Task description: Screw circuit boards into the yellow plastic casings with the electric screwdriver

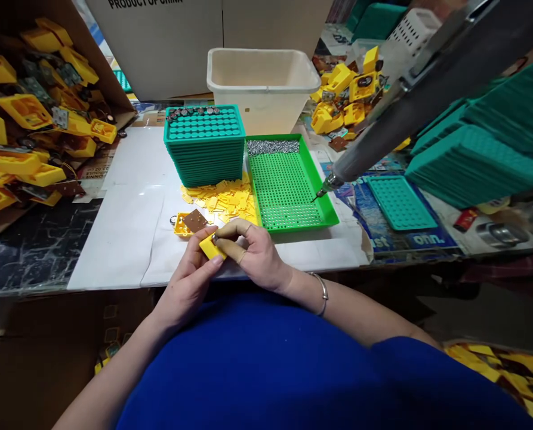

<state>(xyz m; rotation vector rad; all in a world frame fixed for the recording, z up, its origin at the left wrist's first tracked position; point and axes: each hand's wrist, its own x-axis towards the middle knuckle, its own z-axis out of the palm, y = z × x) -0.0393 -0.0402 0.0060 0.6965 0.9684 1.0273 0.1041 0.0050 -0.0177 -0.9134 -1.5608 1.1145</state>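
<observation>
My left hand (193, 278) grips a small yellow plastic case (212, 247) between thumb and fingers. With finger covers on thumb and forefinger, my right hand (259, 254) pinches a small, shiny, round metal part (215, 238) against the case's upper edge. Just beyond my left fingers lies an open yellow case half (183, 223) with a brown circuit board (195, 220) and a small round part on a wire. Loose flat yellow plastic pieces (225, 200) are heaped behind my hands.
A stack of teal trays (206, 158) carries small round parts on top. Beside it, a green perforated tray (284, 179) holds small metal pieces, with a hanging electric screwdriver (364, 143) over its right edge. A whitish bin (261, 89) stands behind; yellow cases fill a carton (109, 89) at left.
</observation>
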